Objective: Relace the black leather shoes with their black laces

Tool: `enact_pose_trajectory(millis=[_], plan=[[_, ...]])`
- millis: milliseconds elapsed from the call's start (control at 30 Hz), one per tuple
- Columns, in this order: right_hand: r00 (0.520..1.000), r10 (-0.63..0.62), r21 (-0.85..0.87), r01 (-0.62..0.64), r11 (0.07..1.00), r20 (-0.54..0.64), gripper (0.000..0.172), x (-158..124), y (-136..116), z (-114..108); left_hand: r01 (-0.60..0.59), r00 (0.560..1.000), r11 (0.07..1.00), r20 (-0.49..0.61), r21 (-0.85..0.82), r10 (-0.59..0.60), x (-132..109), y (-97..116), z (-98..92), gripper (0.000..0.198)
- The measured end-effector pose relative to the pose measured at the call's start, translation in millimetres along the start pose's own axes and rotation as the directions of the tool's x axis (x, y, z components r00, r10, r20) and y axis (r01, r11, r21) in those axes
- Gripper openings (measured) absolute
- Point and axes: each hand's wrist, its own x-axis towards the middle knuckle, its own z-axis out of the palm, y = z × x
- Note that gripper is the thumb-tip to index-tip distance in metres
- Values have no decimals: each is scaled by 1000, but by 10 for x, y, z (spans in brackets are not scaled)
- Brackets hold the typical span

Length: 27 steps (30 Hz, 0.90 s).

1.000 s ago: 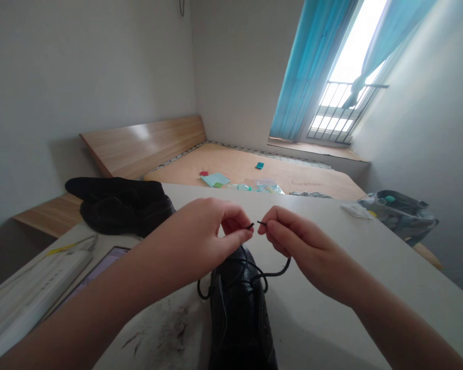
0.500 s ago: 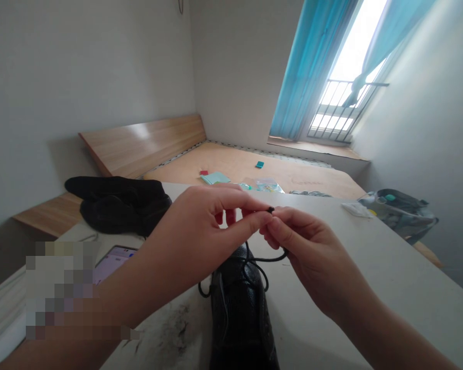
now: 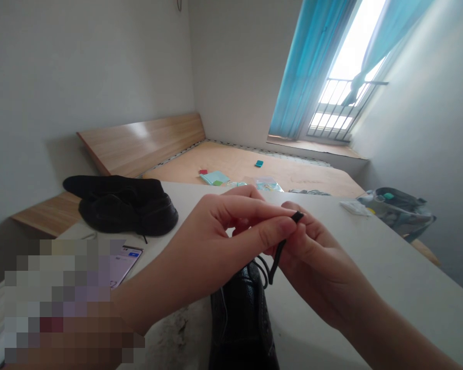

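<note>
A black leather shoe (image 3: 241,313) stands on the white table, its toe pointing away from me and partly covered by my hands. Above its front, my left hand (image 3: 231,231) pinches a black shoelace (image 3: 278,257) between thumb and forefinger. My right hand (image 3: 312,252) meets it from the other side, fingers closed around the lace as well. A short dark end of the lace sticks up between the fingertips, and a loop hangs down toward the shoe. Some of the right fingers are hidden behind the left hand.
A second black shoe (image 3: 127,205) lies on its side at the table's left. Near it rests a phone (image 3: 127,262), partly blurred out. Beyond the table (image 3: 370,267) is a bed (image 3: 231,154) with small packets. A grey bag (image 3: 401,210) sits at the right, beside a white packet (image 3: 355,207).
Both hands have shifted a little to the right, still together. More of the lace end now shows between the fingertips, and the hanging loop has changed shape.
</note>
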Motion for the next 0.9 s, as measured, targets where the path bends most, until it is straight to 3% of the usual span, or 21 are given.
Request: enact_pose_trajectory(millis=[100, 200, 267, 367, 433, 500, 600, 667, 733, 800, 900], plan=[[999, 18, -66, -15, 998, 49, 27, -6, 23, -11, -22, 1000, 999, -10, 42, 23, -11, 3, 3, 13], [997, -55, -341, 68, 938, 47, 31, -27, 39, -20, -46, 997, 992, -54, 113, 52, -37, 30, 1, 11], [992, -66, -467, 107, 878, 105, 32, -54, 9, -14, -43, 995, 991, -80, 124, 54, -58, 54, -10, 9], [947, 104, -430, 38, 902, 303, 44, -106, -123, 0, -59, 995, 992, -79, 114, 68, -79, 76, -37, 7], [912, 209, -487, -11, 873, 354, 47, -132, -251, -9, -83, 995, 987, -43, 134, 90, -74, 71, -58, 10], [926, 228, -697, 51, 716, 302, 44, -140, -374, -50, -96, 995, 979, -5, 180, 98, -54, 50, -80, 14], [975, 92, -962, 180, 206, 202, 34, -115, -486, -193, -55, 999, 957, 17, 286, 52, -5, -4, -132, 20], [991, -8, -986, 135, -101, 136, 32, -95, -514, -326, 15, 998, 932, 57, 361, -38, 22, -43, -183, 26], [998, 2, -974, 61, -219, 62, 34, -93, -540, -454, 78, 977, 899, 144, 431, -154, 36, -75, -235, 35], [984, 179, -992, 29, -124, 7, 38, -113, -592, -546, 119, 922, 849, 260, 515, -287, 32, -102, -269, 44], [900, 431, -956, -63, 288, 70, 42, -151, -704, -581, 113, 778, 735, 401, 668, -484, -1, -138, -263, 53]])
